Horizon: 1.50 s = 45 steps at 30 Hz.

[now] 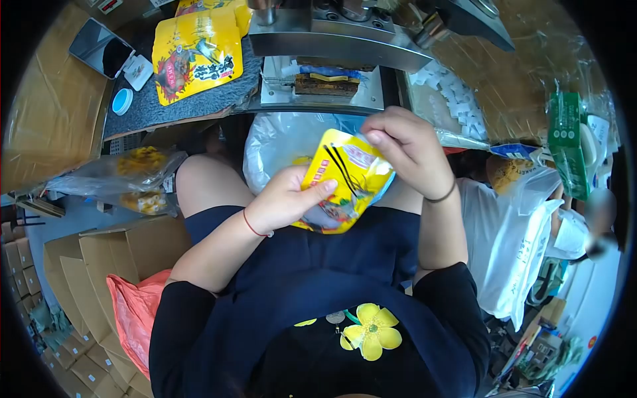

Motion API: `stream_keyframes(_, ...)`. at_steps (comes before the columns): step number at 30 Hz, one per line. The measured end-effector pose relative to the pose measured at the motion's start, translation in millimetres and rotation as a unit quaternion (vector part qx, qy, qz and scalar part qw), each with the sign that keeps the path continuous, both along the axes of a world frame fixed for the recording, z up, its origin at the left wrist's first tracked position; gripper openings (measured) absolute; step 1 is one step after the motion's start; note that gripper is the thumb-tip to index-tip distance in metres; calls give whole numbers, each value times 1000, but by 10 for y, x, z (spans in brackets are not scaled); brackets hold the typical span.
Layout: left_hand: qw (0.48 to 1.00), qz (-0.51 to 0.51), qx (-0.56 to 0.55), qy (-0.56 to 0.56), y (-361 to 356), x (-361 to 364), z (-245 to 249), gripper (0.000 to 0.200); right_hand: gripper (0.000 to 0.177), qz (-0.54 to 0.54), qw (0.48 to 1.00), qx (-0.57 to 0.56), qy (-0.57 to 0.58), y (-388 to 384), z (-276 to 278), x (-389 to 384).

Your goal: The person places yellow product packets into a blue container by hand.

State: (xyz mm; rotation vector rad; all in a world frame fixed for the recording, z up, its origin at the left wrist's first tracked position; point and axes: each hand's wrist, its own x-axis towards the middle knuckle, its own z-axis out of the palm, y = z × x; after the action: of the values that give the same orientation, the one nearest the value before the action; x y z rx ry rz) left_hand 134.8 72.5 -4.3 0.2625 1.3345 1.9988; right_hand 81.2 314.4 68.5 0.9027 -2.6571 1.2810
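A yellow printed pouch (345,179) is tilted in front of my lap. My left hand (288,196) grips its left side, with the thumb across the printed front. My right hand (411,152) is at the pouch's upper right corner, fingers curled in a pinch. Something small and pale shows beside those fingertips; they hide what it is. Behind the pouch hangs a clear plastic bag (269,142), with a bit of yellow inside.
A metal press (338,43) stands ahead. Yellow pouches (199,60) lie stacked on the dark mat at left, near a blue-and-white cap (123,101) and an open case (106,50). Small white pieces (451,99) fill a tray at right. Cardboard boxes (126,259) stand lower left.
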Motion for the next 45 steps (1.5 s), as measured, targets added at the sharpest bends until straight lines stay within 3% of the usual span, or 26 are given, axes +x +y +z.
stream_keyframes(4,995,-59,-52,-67,60,-27,-40,31,19,24,998,22,-57,128,31,-17)
stream_keyframes(7,996,-51,10,-66,102,-66,-26,29,22,24,995,34,-87,213,28,-69)
stream_keyframes(10,994,-70,-4,-82,116,-108,-67,29,24,36,994,30,-98,198,-52,-46)
stream_keyframes(13,992,-82,16,-98,128,-132,-148,32,25,17,998,1,-52,215,-87,-76)
stream_keyframes(14,992,-76,11,-96,119,-151,-155,32,25,-34,997,-33,-60,256,-101,-83)
stream_keyframes(16,994,-61,0,-92,85,-203,-160,31,26,-131,984,-100,-73,424,-162,-81)
stream_keyframes(17,995,-36,11,-87,66,-248,-157,31,31,-170,949,-213,-159,500,-220,-54)
stream_keyframes(19,996,11,31,-78,20,-366,-148,31,31,-146,905,-297,-269,681,-193,-3)
stream_keyframes(22,992,61,39,-99,-57,-637,-134,30,28,-79,911,-340,-221,542,-260,75)
stream_keyframes(27,984,83,54,-150,-72,-872,9,33,22,-12,867,-373,-331,421,-293,155)
stream_keyframes(29,983,148,51,-96,-29,-847,0,30,22,-14,853,-390,-347,375,-359,160)
stream_keyframes(30,978,197,41,-48,-3,-837,-59,31,24,-28,892,-335,-303,336,-376,160)
stream_keyframes(31,969,245,32,0,4,-828,-94,33,25,-19,896,-325,-301,316,-385,169)
stream_keyframes(32,885,270,-312,216,-220,-914,-85,28,26,-10,901,-315,-298,301,-382,175)
stream_keyframes(33,881,374,-169,235,-361,-1018,-138,23,27,0,906,-304,-295,284,-369,191)
stream_keyframes(34,734,448,-303,411,-595,-1170,-121,33,27,-12,905,-286,-316,263,-293,231)
stream_keyframes(35,495,442,-464,587,-802,-1306,31,48,27,-34,912,-256,-318,264,-269,263)
stream_keyframes(37,437,241,-665,556,-1131,-1293,-122,59,27,-76,925,-194,-318,292,-238,286)
stream_keyframes(39,482,186,-640,569,-1116,-1018,-68,55,25,-65,990,-71,-106,369,-249,172)
stream_keyframes(41,543,177,-603,556,-1100,-766,-39,54,20,-112,987,-98,-65,363,-285,162)
stream_keyframes(43,614,226,-555,514,-1134,-661,-67,55,13,-204,921,-272,-189,244,-320,182)
stream_keyframes(44,611,251,-540,521,-1080,-663,-21,58,9,-226,943,-222,-105,208,-426,131)
stream_keyframes(45,596,236,-542,544,-1078,-683,-5,57,10,-160,965,-175,-116,210,-380,136)
